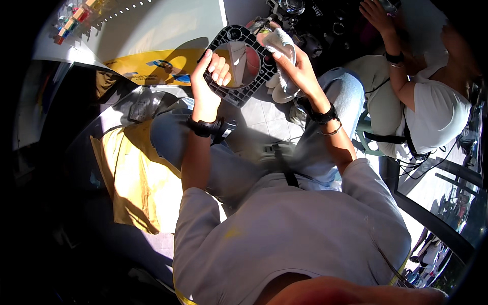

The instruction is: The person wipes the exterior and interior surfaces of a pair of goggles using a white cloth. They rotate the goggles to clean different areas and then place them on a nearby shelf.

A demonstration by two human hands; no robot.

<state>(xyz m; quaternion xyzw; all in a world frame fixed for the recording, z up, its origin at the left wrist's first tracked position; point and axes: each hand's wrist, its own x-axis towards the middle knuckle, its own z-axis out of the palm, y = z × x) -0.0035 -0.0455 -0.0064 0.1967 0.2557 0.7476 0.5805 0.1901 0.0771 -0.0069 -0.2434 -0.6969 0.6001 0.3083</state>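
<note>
A black plastic frame (235, 96) with a ribbed lattice border and a large round opening is raised in front of me, tilted. My left hand (207, 84) is closed on its left edge, the fingers curled in toward the opening. At the frame's right edge, my right hand (300, 72) grips a white cloth (281, 40), with the thumb on top of it. The cloth lies against the frame's upper right side and hangs down below the hand. Whether the right fingers also hold the frame itself is hidden by the cloth.
A light-coloured panel with a yellow printed strip (142, 71) stands beyond my left hand. Yellow-tan fabric (134, 178) lies by my left leg. Dark metal machine parts (310, 30) sit at the far right. Another person in a white shirt (437, 114) sits close on the right.
</note>
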